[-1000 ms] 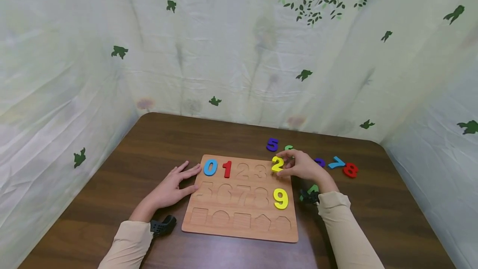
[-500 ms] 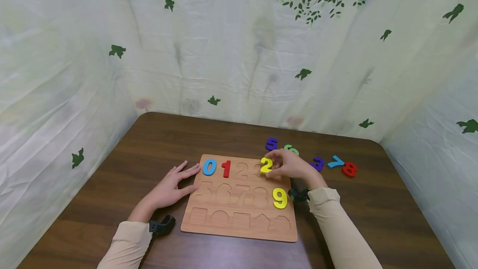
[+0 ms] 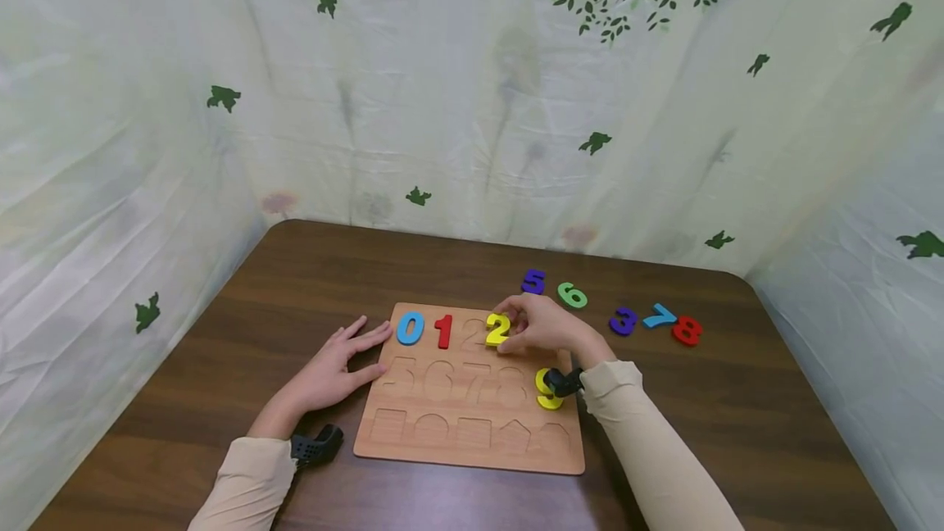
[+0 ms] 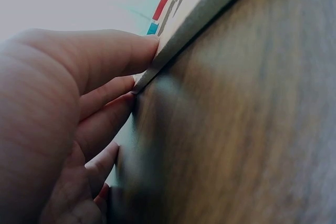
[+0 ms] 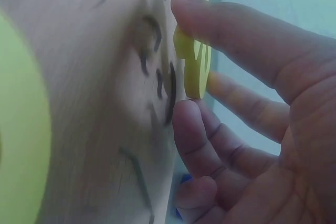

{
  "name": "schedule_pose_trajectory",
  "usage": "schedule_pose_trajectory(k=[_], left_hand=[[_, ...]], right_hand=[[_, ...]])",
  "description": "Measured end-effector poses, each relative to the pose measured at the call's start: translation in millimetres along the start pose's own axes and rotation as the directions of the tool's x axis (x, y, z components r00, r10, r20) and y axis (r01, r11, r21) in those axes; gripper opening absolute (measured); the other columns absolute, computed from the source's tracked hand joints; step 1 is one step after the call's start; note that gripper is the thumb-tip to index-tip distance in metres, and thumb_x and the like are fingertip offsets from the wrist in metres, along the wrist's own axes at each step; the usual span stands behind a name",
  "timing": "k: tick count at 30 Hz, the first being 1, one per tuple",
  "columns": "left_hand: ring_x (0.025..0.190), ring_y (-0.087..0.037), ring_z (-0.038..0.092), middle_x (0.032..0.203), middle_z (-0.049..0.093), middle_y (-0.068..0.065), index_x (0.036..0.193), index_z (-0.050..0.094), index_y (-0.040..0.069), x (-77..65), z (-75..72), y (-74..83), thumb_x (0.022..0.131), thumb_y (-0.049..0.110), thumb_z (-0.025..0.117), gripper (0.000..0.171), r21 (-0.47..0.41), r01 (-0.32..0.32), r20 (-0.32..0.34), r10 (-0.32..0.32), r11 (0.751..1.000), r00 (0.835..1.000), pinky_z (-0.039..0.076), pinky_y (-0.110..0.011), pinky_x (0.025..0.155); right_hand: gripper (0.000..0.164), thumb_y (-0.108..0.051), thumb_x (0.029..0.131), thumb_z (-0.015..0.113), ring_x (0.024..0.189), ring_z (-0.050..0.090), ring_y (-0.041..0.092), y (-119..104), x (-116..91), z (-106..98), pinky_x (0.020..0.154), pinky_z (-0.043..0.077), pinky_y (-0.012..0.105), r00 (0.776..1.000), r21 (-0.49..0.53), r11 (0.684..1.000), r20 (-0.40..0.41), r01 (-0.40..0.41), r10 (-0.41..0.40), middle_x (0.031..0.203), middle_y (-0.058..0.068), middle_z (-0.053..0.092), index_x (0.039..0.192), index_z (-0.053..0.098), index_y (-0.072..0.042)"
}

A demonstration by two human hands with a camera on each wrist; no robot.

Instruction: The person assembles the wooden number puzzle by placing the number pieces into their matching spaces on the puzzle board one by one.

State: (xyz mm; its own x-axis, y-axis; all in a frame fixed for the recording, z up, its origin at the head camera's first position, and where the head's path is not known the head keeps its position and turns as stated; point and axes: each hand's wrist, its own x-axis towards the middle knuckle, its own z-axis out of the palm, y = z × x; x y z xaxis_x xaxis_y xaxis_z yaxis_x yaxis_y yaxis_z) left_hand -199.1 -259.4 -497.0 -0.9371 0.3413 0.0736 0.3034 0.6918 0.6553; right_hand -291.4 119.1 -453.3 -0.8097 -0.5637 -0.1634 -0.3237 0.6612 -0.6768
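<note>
My right hand pinches a yellow number 2 between thumb and fingers. In the right wrist view the yellow 2 stands a little off the board's surface, its edge toward the camera. The wooden number board lies below, with cut-out number and shape outlines. A blue 0 and a red 1 sit in its top row. My left hand rests with spread fingers at the board's left edge; in the left wrist view the thumb touches that edge.
A yellow 9 lies on the board's right side, partly hidden by the black wrist strap. Beyond the board on the brown table lie a purple 5, green 6, purple 3, blue 7 and red 8.
My right hand has carried the yellow 2 leftward across the board's top row, from the right end toward the 2 outline. The left hand has stayed at the edge.
</note>
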Motion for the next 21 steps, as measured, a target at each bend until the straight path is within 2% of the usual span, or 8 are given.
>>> schedule_pose_trajectory(k=[8, 15, 21], left_hand=[[0.164, -0.050, 0.020, 0.166, 0.049, -0.014, 0.158, 0.055, 0.011, 0.5, -0.3, -1.1, 0.101, 0.029, 0.076, 0.064, 0.008, 0.002, 0.002, -0.002, 1.000, 1.000, 0.009, -0.076, 0.129], [0.164, -0.050, 0.019, 0.166, 0.049, -0.014, 0.158, 0.055, 0.010, 0.8, -1.2, 0.7, 0.101, 0.029, 0.076, 0.064, 0.002, 0.007, 0.002, -0.007, 1.000, 1.000, 0.009, -0.075, 0.129], [0.164, -0.050, 0.020, 0.166, 0.049, -0.015, 0.158, 0.055, 0.010, 0.4, -1.5, 0.6, 0.101, 0.029, 0.076, 0.064, 0.006, 0.010, 0.004, -0.010, 1.000, 1.000, 0.010, -0.075, 0.129]], right_hand=[[0.058, -0.022, 0.086, 0.093, 0.084, 0.061, 0.015, -15, 10, 7, 0.077, 0.054, 0.027, 1.000, 0.011, 1.000, 0.022, 0.003, -0.003, 0.106, 0.007, 0.065, 0.137, 0.069, -0.009], [0.059, -0.023, 0.084, 0.095, 0.083, 0.061, 0.013, -19, 18, 16, 0.076, 0.054, 0.024, 0.999, -0.032, 0.999, 0.014, 0.031, -0.031, 0.103, 0.006, 0.064, 0.136, 0.071, -0.008], [0.058, -0.023, 0.083, 0.096, 0.085, 0.060, 0.015, -22, 23, 23, 0.077, 0.052, 0.026, 1.000, -0.029, 0.999, 0.005, 0.018, -0.018, 0.103, 0.005, 0.063, 0.134, 0.072, -0.009]])
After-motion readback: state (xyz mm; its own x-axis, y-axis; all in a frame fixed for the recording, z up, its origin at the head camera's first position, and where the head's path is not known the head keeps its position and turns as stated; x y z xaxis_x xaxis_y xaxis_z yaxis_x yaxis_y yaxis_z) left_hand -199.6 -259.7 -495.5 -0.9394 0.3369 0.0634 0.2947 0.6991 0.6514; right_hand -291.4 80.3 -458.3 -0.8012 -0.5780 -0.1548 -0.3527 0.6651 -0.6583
